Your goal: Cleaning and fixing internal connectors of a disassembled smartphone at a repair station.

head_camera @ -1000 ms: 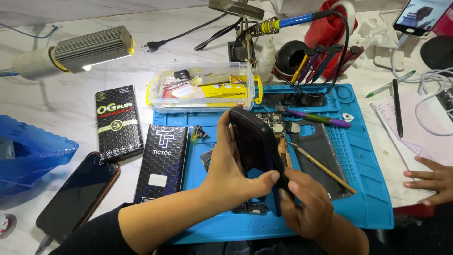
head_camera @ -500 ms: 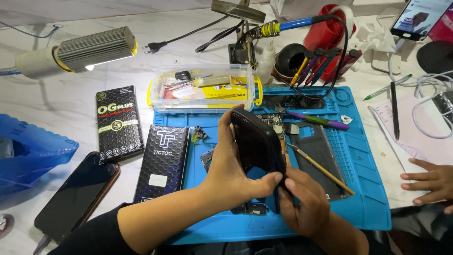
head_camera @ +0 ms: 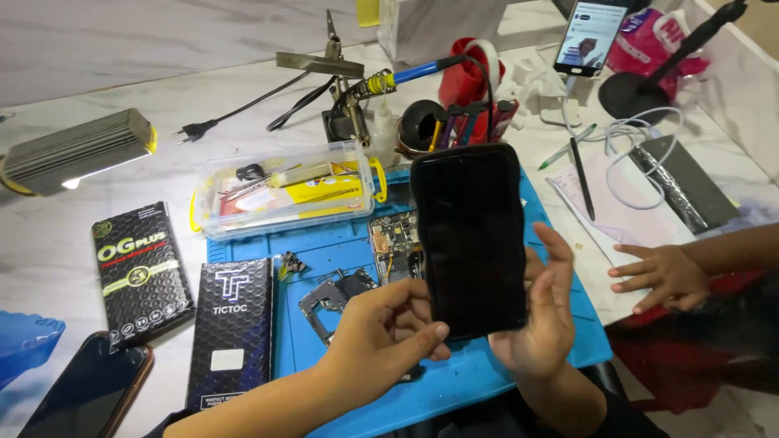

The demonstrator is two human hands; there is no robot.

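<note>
Two flat black boxes are lying side by side at the left edge of the blue work mat: the left box is carrying green and yellow lettering, the right box white lettering and a pale sticker low down. Behind them a clear plastic case with yellow latches is sitting across the mat's top edge. Both hands are holding the black phone upright over the mat, screen dark. The left hand is curling loosely, fingers pinching the phone's lower left corner. The right hand is cradling the lower right edge, fingers half open, probably thumb behind, hard to tell. Someone else's hand is resting flat on the table at the right.
</note>
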